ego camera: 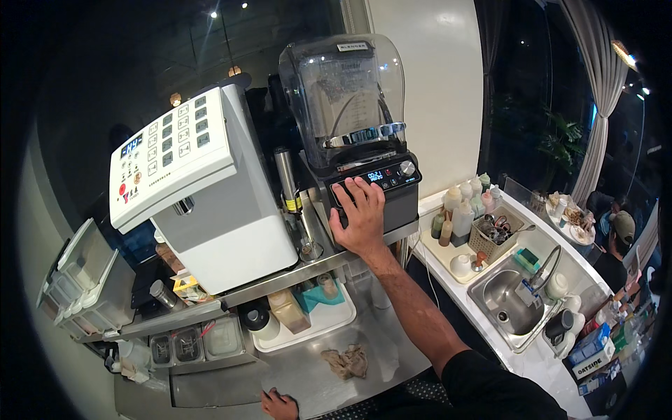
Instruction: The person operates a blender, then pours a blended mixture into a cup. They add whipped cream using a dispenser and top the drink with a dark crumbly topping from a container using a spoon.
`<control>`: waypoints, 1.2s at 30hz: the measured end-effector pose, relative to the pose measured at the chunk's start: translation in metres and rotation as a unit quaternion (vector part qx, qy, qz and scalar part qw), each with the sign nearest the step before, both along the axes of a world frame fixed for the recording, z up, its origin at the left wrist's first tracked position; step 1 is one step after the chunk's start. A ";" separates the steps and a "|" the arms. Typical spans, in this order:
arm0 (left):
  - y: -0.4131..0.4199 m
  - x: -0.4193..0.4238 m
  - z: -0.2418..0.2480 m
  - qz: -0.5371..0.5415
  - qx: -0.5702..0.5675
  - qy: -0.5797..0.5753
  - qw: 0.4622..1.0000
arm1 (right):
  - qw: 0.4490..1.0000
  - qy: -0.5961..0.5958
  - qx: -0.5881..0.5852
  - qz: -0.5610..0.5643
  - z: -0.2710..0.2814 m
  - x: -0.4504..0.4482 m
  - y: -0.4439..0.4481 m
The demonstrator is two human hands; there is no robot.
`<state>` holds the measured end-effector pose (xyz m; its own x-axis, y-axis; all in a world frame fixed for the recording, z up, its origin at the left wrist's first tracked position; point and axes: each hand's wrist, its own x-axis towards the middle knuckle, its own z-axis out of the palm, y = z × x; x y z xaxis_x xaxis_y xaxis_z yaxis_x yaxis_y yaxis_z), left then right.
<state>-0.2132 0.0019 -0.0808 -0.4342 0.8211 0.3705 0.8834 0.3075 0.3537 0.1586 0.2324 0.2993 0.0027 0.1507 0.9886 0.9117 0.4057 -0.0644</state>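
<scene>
My right hand (359,215) lies with spread fingers on the front control panel of a black blender base (401,194), left of its silver knob and below the lit display. Over the base stands a clear sound cover (391,79) with the blender jug (352,105) inside. My left hand (279,404) rests near the front edge of the steel counter (220,386), partly cut off by the picture's lower rim; it appears to hold nothing. Between the hands, a crumpled brown cloth (346,362) lies on the counter.
A white dispensing machine (247,252) stands left of the blender on a raised steel shelf. Below is a white tray (336,317) with containers. At right are squeeze bottles (463,220), a utensil basket (485,244) and a sink (506,299). People sit beyond the glass.
</scene>
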 end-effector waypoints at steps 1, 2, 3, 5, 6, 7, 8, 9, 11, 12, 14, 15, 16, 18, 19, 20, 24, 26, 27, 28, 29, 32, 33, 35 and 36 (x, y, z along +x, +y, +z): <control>0.000 0.000 0.000 -0.002 0.000 0.002 1.000 | 1.000 0.004 -0.001 0.002 0.000 0.000 0.000; 0.000 -0.001 -0.001 -0.004 0.001 0.005 1.000 | 1.000 0.001 0.001 0.001 0.000 0.000 0.000; 0.000 -0.001 -0.002 -0.006 0.001 0.007 1.000 | 1.000 0.002 0.001 0.002 0.000 0.000 0.000; 0.001 -0.002 -0.003 -0.004 0.003 0.014 1.000 | 1.000 0.004 0.003 0.004 0.000 0.000 0.000; 0.001 -0.002 -0.004 -0.003 0.004 0.017 1.000 | 1.000 0.004 0.004 0.004 0.000 0.000 0.000; 0.001 -0.003 -0.004 -0.004 0.001 0.011 1.000 | 1.000 0.006 0.007 0.006 0.000 0.000 0.000; 0.001 -0.003 -0.005 -0.005 -0.001 0.005 1.000 | 1.000 0.005 0.007 0.004 0.000 0.000 0.000; 0.001 -0.003 -0.006 -0.005 -0.004 -0.001 1.000 | 1.000 0.005 0.008 0.004 -0.001 0.000 0.000; 0.001 -0.003 -0.006 -0.012 0.012 0.003 1.000 | 1.000 0.005 0.010 0.003 -0.001 0.000 0.000; 0.001 -0.003 -0.006 -0.015 0.020 0.005 1.000 | 1.000 0.005 0.011 0.003 -0.001 0.000 0.000; 0.001 -0.002 -0.005 -0.004 0.012 0.005 1.000 | 1.000 0.006 0.013 0.004 0.000 0.000 0.000; 0.001 -0.002 -0.004 0.001 0.009 0.004 1.000 | 1.000 0.007 0.013 0.005 0.000 0.000 0.000; 0.001 -0.002 -0.002 -0.003 0.012 0.000 1.000 | 1.000 0.009 0.015 0.009 0.001 0.000 0.000; 0.000 -0.001 0.000 -0.010 0.016 -0.011 1.000 | 1.000 0.003 0.014 0.003 0.001 0.000 0.000; -0.001 -0.001 0.001 -0.015 0.011 -0.014 1.000 | 1.000 0.005 0.012 0.005 0.001 0.000 -0.001; -0.001 -0.001 0.001 -0.019 0.006 -0.016 1.000 | 1.000 0.004 0.013 0.006 0.002 0.000 -0.001; 0.000 -0.001 0.000 -0.017 0.030 0.006 0.999 | 1.000 -0.001 0.007 0.011 0.001 0.002 -0.002; 0.002 -0.002 -0.003 -0.010 0.022 -0.021 0.999 | 1.000 -0.005 0.015 0.012 0.001 0.003 -0.002; 0.003 -0.003 -0.004 -0.008 0.019 -0.034 0.999 | 1.000 -0.005 0.016 0.014 0.000 0.003 -0.002; 0.004 -0.003 -0.005 -0.007 0.017 -0.034 0.999 | 1.000 -0.005 0.018 0.014 0.000 0.003 -0.002; 0.004 -0.004 -0.006 -0.004 0.016 -0.034 0.999 | 1.000 -0.005 0.020 0.015 0.000 0.003 -0.001; 0.004 -0.004 -0.007 -0.004 0.019 -0.024 1.000 | 1.000 -0.001 0.016 0.014 0.001 0.003 -0.001; 0.004 -0.004 -0.007 -0.006 0.021 -0.020 1.000 | 1.000 0.002 0.012 0.013 0.001 0.002 -0.001; 0.004 -0.004 -0.008 -0.002 0.017 -0.022 1.000 | 1.000 -0.001 0.018 0.009 0.002 0.001 -0.001; 0.004 -0.004 -0.008 -0.001 0.014 -0.023 1.000 | 1.000 -0.001 0.017 0.006 0.002 0.000 -0.002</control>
<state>-0.2169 0.0061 -0.0885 -0.4491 0.8119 0.3730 0.8668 0.2944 0.4025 0.1589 0.2308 0.3014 -0.0013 0.1166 0.9932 0.9073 0.4177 -0.0479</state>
